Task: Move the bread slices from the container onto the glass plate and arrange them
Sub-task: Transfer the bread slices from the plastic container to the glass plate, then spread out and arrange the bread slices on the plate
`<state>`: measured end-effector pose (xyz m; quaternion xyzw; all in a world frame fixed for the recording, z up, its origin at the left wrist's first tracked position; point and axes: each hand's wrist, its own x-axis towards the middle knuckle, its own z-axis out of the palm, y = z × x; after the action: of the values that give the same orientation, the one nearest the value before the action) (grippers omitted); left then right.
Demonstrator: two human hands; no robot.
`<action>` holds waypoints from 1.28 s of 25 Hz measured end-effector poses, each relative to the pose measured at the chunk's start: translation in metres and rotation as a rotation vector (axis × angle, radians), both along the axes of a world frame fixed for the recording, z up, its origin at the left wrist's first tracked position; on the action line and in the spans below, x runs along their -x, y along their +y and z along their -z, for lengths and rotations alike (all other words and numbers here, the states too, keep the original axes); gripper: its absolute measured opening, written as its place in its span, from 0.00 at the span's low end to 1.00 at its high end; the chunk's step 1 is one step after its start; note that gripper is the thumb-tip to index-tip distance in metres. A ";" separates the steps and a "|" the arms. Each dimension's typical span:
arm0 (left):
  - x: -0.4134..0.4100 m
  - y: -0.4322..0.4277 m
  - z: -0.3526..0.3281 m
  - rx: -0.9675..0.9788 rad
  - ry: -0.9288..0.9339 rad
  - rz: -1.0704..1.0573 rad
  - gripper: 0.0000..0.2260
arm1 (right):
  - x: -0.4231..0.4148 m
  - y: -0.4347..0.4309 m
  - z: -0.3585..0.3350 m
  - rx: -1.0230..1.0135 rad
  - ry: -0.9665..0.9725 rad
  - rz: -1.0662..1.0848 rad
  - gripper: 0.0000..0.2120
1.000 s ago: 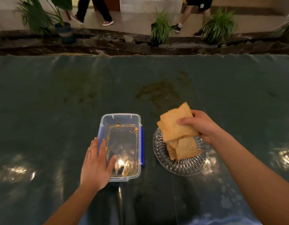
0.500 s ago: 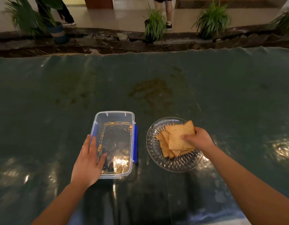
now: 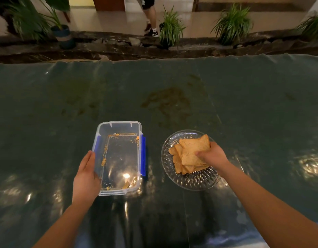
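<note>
Right hand (image 3: pixel 212 155) has its fingers (image 3: pixel 201 154) curled down on the top bread slice (image 3: pixel 194 148), pressing it onto the stack of bread slices (image 3: pixel 181 161) sitting on the glass plate (image 3: pixel 190 181). Left hand (image 3: pixel 86 176) is flat and open, fingers straight, resting against the left wall of the clear plastic container (image 3: pixel 118 158), which only has crumbs left. Both sit side by side on the dark table (image 3: pixel 172 86).

container (image 3: pixel 118 158) on table (image 3: pixel 244 104), left of glass plate (image 3: pixel 190 181) | bread slices (image 3: pixel 188 154) stacked on plate | left hand (image 3: pixel 85 178) against container's left wall | right hand (image 3: pixel 212 155) on the slices | potted plants (image 3: pixel 170 27) beyond table's far edge
</note>
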<state>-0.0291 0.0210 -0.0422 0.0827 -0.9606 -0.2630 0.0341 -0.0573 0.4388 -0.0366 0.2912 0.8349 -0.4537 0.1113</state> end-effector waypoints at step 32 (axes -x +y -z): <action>0.006 0.214 -0.042 -0.501 -0.359 0.200 0.12 | -0.004 0.012 0.007 -0.176 0.049 -0.029 0.15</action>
<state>-0.0354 0.2350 0.0003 0.0386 -0.8601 -0.4745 -0.1833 -0.0534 0.4509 -0.0435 0.2765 0.8781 -0.3839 0.0713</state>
